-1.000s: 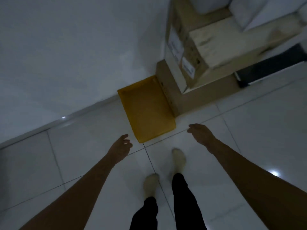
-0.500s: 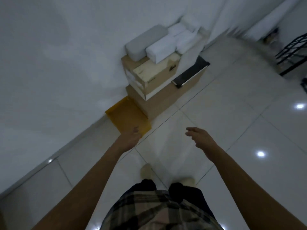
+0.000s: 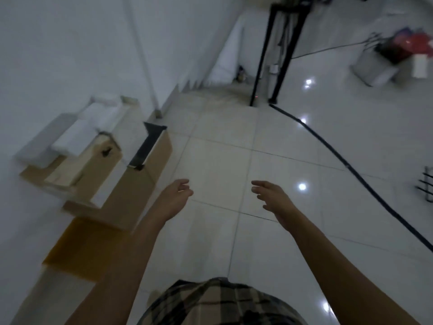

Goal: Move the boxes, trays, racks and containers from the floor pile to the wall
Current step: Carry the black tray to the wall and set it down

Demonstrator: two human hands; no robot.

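Observation:
Along the white wall at the left stands a stack of cardboard boxes [image 3: 131, 191] with white foam blocks [image 3: 77, 134] and a black tray [image 3: 147, 146] on top. A flat yellow tray [image 3: 79, 247] lies on the floor beside the stack, nearer to me. My left hand [image 3: 175, 195] hangs over the floor tiles just right of the boxes, fingers relaxed and holding nothing. My right hand [image 3: 271, 198] is held out level with it, fingers loosely spread and empty. A pile of containers and bags [image 3: 393, 57] sits on the floor at the far right.
A black cable [image 3: 346, 165] runs diagonally across the tiles on the right. A black metal stand [image 3: 278, 50] rises at the top centre near the wall corner. A black wire rack edge [image 3: 426, 186] shows at the right border. Glossy tiled floor lies ahead.
The view has swung to the right, away from the wall stack and toward the room. The yellow tray now lies behind my left forearm. Both hands stay empty and have risen slightly.

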